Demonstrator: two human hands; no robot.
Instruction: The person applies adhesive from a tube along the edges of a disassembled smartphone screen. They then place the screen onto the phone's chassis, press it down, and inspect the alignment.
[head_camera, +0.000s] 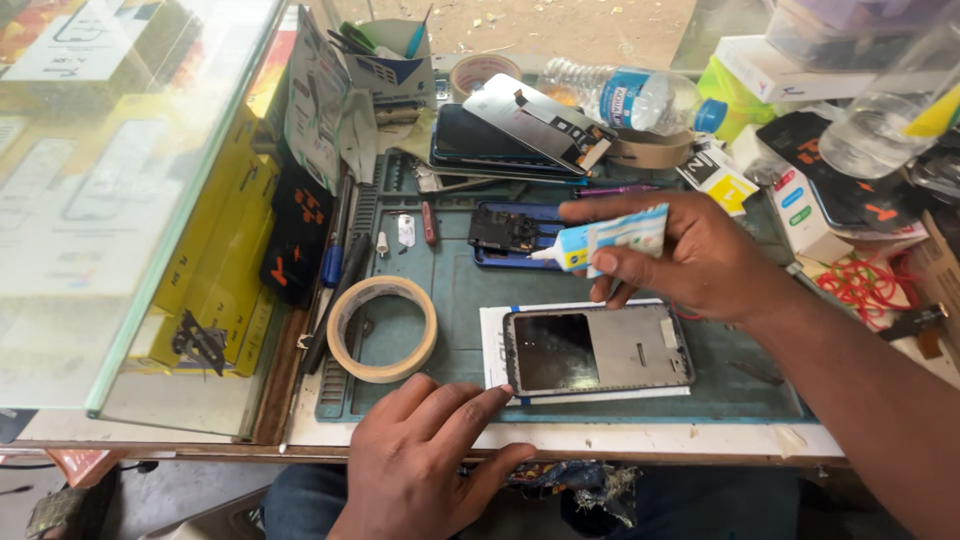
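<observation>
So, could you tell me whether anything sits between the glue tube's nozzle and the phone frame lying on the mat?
Nothing visible does. The right hand holds the glue tube above the phone frame, with only bare mat between. The left hand touches the frame's near-left corner.

Outdoor daylight, bright and even. Along the left, a glass display case (120, 200) with a greenish edge, yellow boxes (215, 250) stacked inside. In the middle, a worn wooden counter (560, 440) topped with a teal work mat (460, 290). Beyond the far edge, bare sandy ground (560, 25) scattered with small debris. Below the counter's near edge, grey floor (170, 495) in shadow. Cluttered right side, stacked with small cartons (800, 205).
</observation>
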